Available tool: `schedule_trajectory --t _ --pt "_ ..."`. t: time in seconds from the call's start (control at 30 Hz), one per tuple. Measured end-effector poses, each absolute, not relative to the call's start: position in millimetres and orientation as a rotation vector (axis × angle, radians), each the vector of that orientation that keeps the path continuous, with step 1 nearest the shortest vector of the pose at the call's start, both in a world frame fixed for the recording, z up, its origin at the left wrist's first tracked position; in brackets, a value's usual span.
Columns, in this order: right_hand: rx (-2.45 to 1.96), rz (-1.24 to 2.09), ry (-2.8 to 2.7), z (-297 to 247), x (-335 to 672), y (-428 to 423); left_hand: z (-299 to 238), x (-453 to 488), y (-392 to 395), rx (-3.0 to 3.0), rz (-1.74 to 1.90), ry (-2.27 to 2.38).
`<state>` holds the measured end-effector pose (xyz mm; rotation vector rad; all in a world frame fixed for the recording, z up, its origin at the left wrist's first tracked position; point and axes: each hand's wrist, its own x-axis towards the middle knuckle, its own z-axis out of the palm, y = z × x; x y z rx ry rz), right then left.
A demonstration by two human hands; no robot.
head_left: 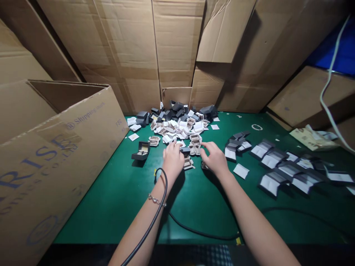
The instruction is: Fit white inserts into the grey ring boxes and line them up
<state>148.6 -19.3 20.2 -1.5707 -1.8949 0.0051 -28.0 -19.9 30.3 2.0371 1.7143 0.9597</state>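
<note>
My left hand [173,161] rests on the near edge of a pile of small white and grey pieces, fingers stretched forward and thumb to the right. Just right of it lie a small dark box piece [185,150] and a greyish folded insert [188,162]; whether the hand touches them is unclear. My right hand [215,159] has its fingers bent and the thumb apart from them, beside a taller grey insert [195,144]. Partly hidden under that hand is another small brownish piece [204,166]. A small black box [141,150] stands opened at the left, a pale insert inside.
Black box parts [177,107] lie heaped behind the white folded inserts [177,129]. Several opened black boxes with white linings [270,183] are arranged at the right. A large carton [83,122] flanks the left. A black cable [202,233] crosses the green table [111,214] and my left forearm.
</note>
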Motion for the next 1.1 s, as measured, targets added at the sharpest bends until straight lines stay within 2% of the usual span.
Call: schedule_trajectory --t 0.2,0.37,0.67,0.83,0.93,1.1 --pt "-1.444 -0.014 -2.239 17 122 -29 25 -33 -16 1.865 0.737 1.729" --pt "-1.429 0.063 -2.391 21 107 -37 25 -35 -13 1.695 0.736 1.731" --pt "-1.562 0.200 -2.447 26 104 -39 21 -37 -5 1.153 1.362 1.591" --pt "-1.277 0.565 -2.396 21 98 -43 31 -37 -6 0.909 1.709 1.384" --pt "-1.247 0.672 -2.310 13 92 -41 35 -37 -6 0.662 1.771 1.167" --pt "-1.422 0.615 -2.257 -9 85 -26 41 -36 -4 0.216 1.741 0.923"
